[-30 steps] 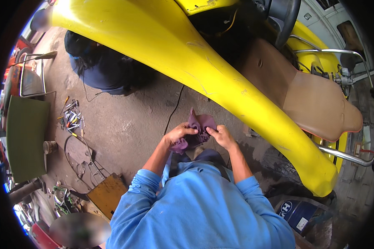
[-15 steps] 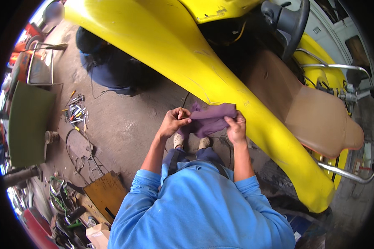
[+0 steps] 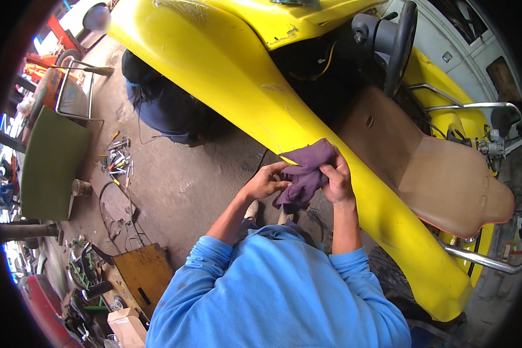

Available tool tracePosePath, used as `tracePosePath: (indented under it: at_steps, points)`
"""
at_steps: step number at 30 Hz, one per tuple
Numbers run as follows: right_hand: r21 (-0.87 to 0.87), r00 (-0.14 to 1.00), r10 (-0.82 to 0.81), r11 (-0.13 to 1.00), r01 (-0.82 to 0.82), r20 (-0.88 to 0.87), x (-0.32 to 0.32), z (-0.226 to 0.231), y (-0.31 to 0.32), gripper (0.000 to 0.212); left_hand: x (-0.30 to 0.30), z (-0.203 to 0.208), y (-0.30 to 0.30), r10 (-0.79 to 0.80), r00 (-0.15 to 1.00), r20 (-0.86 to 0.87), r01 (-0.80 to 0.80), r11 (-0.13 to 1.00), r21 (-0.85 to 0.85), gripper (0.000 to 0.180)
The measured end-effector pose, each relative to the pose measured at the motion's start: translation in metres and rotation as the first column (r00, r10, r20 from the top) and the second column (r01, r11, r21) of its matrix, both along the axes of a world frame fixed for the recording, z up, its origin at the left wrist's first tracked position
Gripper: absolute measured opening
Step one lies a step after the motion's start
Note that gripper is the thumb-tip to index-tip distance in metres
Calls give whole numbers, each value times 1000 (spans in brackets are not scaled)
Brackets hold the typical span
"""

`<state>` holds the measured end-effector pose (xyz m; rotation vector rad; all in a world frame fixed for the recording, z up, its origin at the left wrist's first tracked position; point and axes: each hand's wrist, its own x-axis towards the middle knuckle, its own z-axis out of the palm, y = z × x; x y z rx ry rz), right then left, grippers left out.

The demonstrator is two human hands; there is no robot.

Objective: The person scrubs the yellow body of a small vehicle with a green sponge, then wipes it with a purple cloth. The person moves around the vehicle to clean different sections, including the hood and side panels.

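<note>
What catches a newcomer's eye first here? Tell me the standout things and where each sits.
The glossy bright yellow vehicle body panel dominates, sweeping diagonally from upper left to lower right. At the centre, the left hand and right hand hold a crumpled dark purple cloth against the panel's lower edge. To the right lies a tan padded seat with a black steering wheel above it, while scattered hand tools lie on the concrete floor at left.

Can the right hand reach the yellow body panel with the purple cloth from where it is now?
Probably yes. The right hand already holds the purple cloth right at the edge of the yellow panel, and nothing lies between them. The left hand also grips the cloth.
</note>
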<state>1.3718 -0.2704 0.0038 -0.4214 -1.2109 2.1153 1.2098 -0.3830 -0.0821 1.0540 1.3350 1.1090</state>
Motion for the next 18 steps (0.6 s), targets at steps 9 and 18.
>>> tracePosePath:
  at_steps: [9, 18]
  points:
    - [795, 971, 149, 558, -240, 189, 0, 14, -65, 22, -23, 20, 13, 551, 804, 223, -591, 706, 389, 16]
    - [638, 970, 165, 731, -243, 181, -2, 28, -37, 12, -17, 47, -19, 629, 741, 233, -663, 632, 401, 27]
